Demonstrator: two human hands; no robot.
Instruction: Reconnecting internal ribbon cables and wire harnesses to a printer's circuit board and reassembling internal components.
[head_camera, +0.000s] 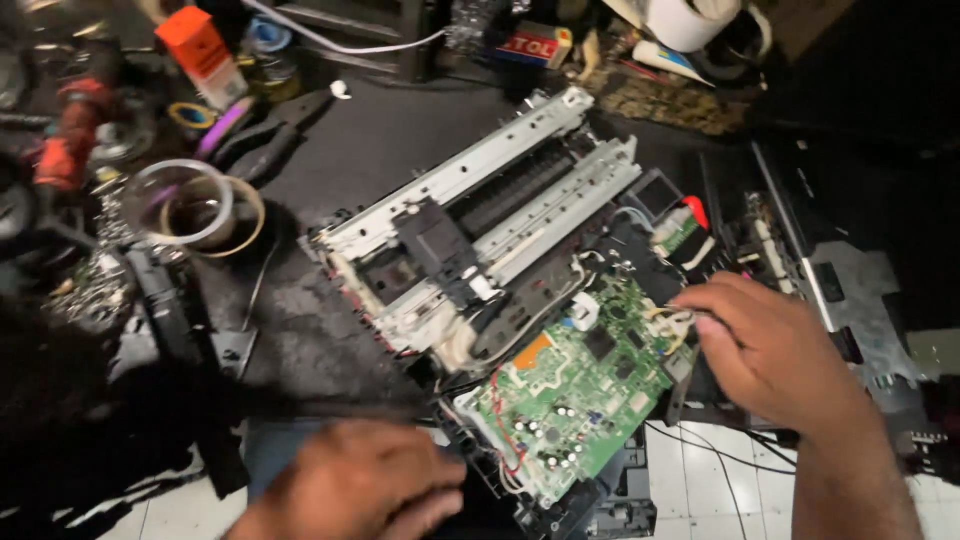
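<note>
Clear jar (183, 205), far left on the dark bench (350, 150): contents blurred, possibly dark liquid. Orange box (198, 45) and red-and-yellow carton (532, 44) at the far edge. Opened printer chassis (480, 215), mid-bench, long axis running lower left to upper right. Green circuit board (570, 395) at its near end. Right hand (775, 355): fingers pinching the pale wires (672, 322) at the board's edge. Left hand (365, 485): fingers curled, pressing the near frame.

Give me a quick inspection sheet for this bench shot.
Surface: dark, dusty bench; white tiles at the near edge.
Job's things: opened printer chassis with green circuit board exposed.
Clutter: tape rolls, orange box, pliers.
Grippers: right hand pinches small wires at the board's edge; left hand rests near the chassis corner.
Cables: red wires beside the board; white cable behind.
Surroundings: dim, crowded.
</note>
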